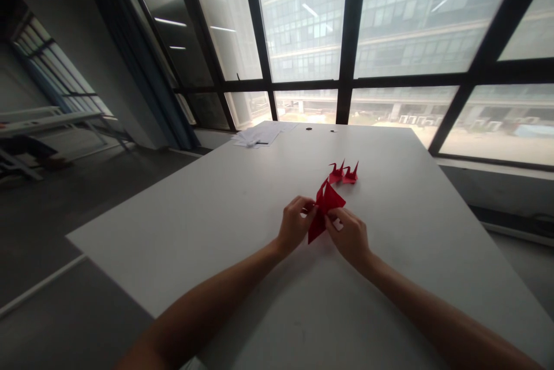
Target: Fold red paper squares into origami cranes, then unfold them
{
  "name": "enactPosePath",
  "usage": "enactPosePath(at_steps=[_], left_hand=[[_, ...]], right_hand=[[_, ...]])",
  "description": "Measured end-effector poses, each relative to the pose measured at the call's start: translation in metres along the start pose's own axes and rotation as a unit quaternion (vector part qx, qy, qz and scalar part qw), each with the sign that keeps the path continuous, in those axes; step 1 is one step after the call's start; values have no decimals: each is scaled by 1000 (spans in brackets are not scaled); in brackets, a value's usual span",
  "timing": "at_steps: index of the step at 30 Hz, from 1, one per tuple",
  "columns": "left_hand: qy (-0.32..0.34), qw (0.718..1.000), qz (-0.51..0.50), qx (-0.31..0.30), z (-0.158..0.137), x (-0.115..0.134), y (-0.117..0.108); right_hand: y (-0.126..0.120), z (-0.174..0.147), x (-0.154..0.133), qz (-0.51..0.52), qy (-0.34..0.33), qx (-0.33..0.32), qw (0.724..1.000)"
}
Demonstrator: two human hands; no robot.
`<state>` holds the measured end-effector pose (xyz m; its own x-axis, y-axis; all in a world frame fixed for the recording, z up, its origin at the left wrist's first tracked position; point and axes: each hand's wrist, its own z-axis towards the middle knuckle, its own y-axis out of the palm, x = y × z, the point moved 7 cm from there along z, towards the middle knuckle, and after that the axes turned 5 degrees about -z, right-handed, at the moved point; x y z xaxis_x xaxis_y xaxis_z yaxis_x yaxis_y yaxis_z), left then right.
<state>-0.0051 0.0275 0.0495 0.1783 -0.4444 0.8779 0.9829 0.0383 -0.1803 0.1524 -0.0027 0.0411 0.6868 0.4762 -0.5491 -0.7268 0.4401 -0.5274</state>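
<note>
A partly folded piece of red origami paper is held up over the white table, its pointed flaps standing apart at the top and one point hanging down. My left hand pinches its left side between thumb and fingers. On the right side, my right hand is closed on the paper too. Just beyond it, two finished red paper cranes, a left one and a right one, stand side by side on the table.
The white table reaches to the tall windows. Loose white papers lie at its far left with a dark, thin item on them. A blue curtain hangs at the left. Another table stands farther off, with a person's leg beneath.
</note>
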Motion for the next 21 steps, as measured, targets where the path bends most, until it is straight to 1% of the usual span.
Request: enactPosePath(at_steps=[2, 4, 8, 12, 16, 18, 21], left_hand=[[1, 1000, 16, 14, 2, -2, -3], [-10, 1000, 10, 26, 2, -4, -4], [-49, 998, -33, 37, 1, -10, -5], [-71, 994, -71, 40, 2, -19, -5], [-57, 994, -87, 19, 3, -23, -3], [-42, 997, -66, 2, 3, -20, -1], [-26, 999, -18, -10, 3, -17, 2]], right_hand=[[0, 0, -1, -11, -8, 1, 1000], [0, 1, -1, -21, -12, 2, 1000], [0, 1, 1, -34, -6, 8, 999], [-1, 1, 6, -31, 17, 13, 999], [0, 1, 9, -27, 26, 15, 999], [-1, 2, 8, -30, 18, 17, 999], [-1, 2, 3, -45, -15, 15, 999]])
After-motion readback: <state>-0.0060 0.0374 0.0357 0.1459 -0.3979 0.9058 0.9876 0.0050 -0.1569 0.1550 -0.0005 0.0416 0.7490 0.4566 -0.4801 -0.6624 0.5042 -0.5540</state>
